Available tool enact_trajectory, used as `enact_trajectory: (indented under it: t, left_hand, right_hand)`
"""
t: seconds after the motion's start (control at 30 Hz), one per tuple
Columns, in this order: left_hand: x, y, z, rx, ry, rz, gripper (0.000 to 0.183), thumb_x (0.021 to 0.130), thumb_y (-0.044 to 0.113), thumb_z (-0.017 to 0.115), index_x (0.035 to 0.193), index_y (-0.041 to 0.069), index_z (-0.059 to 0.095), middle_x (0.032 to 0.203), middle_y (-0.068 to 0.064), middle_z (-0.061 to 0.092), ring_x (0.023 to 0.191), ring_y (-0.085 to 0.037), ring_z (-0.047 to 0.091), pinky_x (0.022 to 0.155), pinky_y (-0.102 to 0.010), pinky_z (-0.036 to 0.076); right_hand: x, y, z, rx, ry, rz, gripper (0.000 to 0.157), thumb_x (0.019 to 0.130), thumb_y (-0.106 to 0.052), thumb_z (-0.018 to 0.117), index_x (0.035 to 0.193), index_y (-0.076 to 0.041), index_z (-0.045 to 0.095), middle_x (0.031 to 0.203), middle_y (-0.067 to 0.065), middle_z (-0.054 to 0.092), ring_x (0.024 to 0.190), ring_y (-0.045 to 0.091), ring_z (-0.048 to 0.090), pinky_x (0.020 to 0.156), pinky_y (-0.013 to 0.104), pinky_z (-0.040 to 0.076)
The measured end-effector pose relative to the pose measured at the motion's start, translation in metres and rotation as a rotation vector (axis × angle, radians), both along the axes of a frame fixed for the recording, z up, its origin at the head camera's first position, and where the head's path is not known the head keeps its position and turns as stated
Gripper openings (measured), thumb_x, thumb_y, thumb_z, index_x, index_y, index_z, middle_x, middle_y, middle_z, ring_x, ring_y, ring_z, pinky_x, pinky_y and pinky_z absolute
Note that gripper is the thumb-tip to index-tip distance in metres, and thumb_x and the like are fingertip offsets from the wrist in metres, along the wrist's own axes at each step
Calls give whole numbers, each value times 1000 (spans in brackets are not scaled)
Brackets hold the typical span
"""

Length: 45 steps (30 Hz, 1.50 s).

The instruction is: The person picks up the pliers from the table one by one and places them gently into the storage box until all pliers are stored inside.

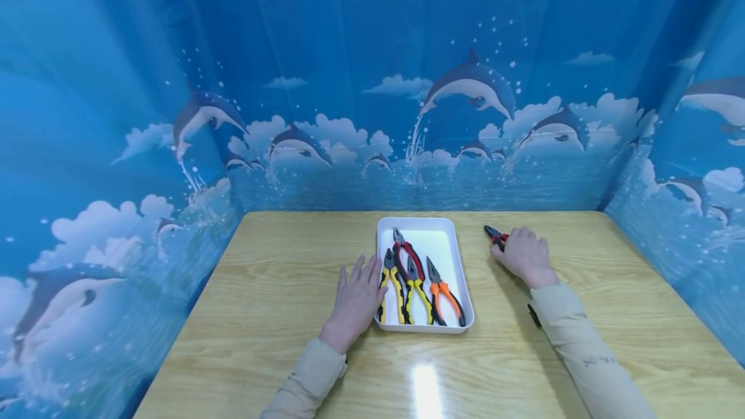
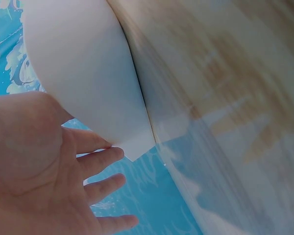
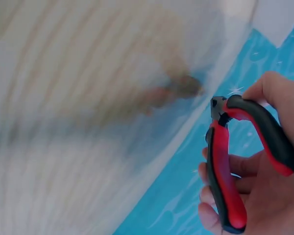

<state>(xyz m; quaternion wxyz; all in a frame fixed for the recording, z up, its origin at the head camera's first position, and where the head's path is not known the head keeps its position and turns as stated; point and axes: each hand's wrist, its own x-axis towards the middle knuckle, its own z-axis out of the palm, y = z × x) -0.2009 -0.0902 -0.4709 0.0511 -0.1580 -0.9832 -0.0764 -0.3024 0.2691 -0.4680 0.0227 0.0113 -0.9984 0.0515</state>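
My right hand point(image 1: 526, 255) grips a pair of pliers point(image 3: 224, 166) to the right of the tray. Their red and black handles stand spread apart in the right wrist view, and the dark jaws point away from the palm. At the left side of a white tray point(image 1: 438, 235), my left hand point(image 1: 359, 293) touches the wall with fingers extended. In the left wrist view its fingers point(image 2: 105, 159) are spread beside the tray's corner. Inside the tray lie red and black pliers point(image 1: 416, 258), two yellow and black pliers point(image 1: 399, 293), and orange and black pliers point(image 1: 455, 306).
The wooden table point(image 1: 279, 290) extends to both sides of the tray and in front of it. A blue curtain point(image 1: 349, 167) printed with dolphins closes off the back and both sides.
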Motion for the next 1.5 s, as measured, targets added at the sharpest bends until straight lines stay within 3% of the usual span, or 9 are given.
enact_trajectory:
  t: [0.33,0.5,0.67,1.13,1.5]
  left_hand:
    - [-2,1,-5,-12,-14,13,61,107,38,48,157,7,34,163,-12,34,151,-36,27,118,-66,25]
    - [-2,0,-5,-7,-1,7,60,107,37,49,157,6,35,162,-13,35,151,-36,28,118,-67,26]
    - [-1,0,-4,-13,-3,6,60,107,37,49,157,6,35,162,-13,34,151,-36,28,118,-66,26]
    - [-1,0,-4,-9,7,-4,60,107,37,49,156,5,36,161,-13,36,150,-37,29,117,-67,27]
    - [-2,0,-4,-4,5,-2,60,107,36,50,156,5,36,162,-14,36,150,-37,30,117,-67,27]
  right_hand:
    - [16,-24,12,-44,165,-29,70,101,-50,50,111,19,49,104,35,53,95,47,53,81,62,45]
    - [26,-38,18,-90,203,-49,64,100,-48,50,105,16,50,97,30,51,86,41,51,70,54,44]
    - [33,-51,26,-129,218,-56,57,99,-46,51,97,10,48,89,23,47,77,35,46,63,45,38]
    - [47,-71,35,-211,224,-64,51,98,-46,56,94,5,48,87,19,47,75,33,45,62,40,32]
    - [53,-74,38,-205,238,-51,49,98,-43,57,92,5,47,84,18,47,71,32,45,60,39,33]
